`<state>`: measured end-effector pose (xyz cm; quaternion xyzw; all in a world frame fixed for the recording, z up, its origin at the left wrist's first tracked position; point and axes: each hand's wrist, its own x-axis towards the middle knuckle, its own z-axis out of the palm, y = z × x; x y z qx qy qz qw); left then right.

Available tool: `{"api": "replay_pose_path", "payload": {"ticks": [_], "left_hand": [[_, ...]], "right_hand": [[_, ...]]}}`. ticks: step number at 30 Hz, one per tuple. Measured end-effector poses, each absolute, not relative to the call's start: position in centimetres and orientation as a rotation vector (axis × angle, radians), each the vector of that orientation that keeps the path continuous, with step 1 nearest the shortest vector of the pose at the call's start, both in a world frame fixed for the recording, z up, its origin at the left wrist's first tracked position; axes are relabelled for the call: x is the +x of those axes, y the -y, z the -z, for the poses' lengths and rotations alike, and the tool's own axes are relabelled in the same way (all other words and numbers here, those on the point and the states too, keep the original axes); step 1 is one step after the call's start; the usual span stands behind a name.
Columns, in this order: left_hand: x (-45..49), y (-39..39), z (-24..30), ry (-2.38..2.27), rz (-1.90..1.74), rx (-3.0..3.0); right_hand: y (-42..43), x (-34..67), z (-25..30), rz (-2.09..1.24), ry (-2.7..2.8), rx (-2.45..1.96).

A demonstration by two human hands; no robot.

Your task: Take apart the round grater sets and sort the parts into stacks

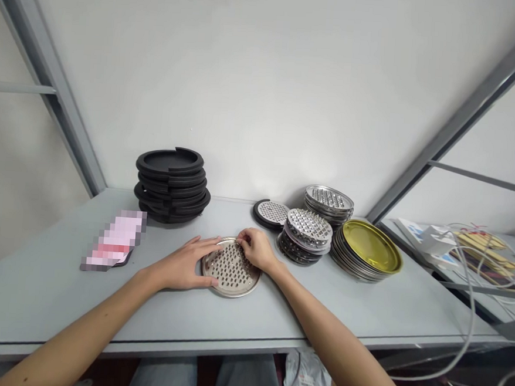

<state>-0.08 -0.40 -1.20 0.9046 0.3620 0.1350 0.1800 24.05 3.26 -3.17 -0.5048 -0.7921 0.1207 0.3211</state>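
Note:
A round metal grater disc (233, 273) with a raised rim and rows of punched holes lies flat on the table before me. My left hand (186, 265) grips its left side, thumb at the lower edge and fingers along the upper edge. At the upper right of the disc, my right hand (257, 250) is closed, fingertips pinched down at the rim. The exact hold of those fingertips is partly hidden by the hand itself. Just behind my right hand, a perforated disc sits in a black ring (270, 213).
Black plastic rings (172, 190) are stacked at the back left, beside a blurred pink phone-like item (115, 239). To the right stand a stack of grater discs (307, 235), a taller metal stack (328, 201) and gold-coloured lids (366, 247). White cables (469, 313) hang past the right edge.

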Motion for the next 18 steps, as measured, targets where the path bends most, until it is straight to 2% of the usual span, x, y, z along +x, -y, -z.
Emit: {"api": "replay_pose_path", "payload": {"ticks": [11,18], "left_hand": [[-0.3,0.4,1.2,-1.031,-0.388,2.547],[-0.6,0.3,1.3,-1.068,-0.441,2.548]], "right_hand": [[-3.6,24.8,3.6,-0.479,1.846,-1.262],[-3.6,25.6,3.7,-0.236,1.798,-1.403]]}}
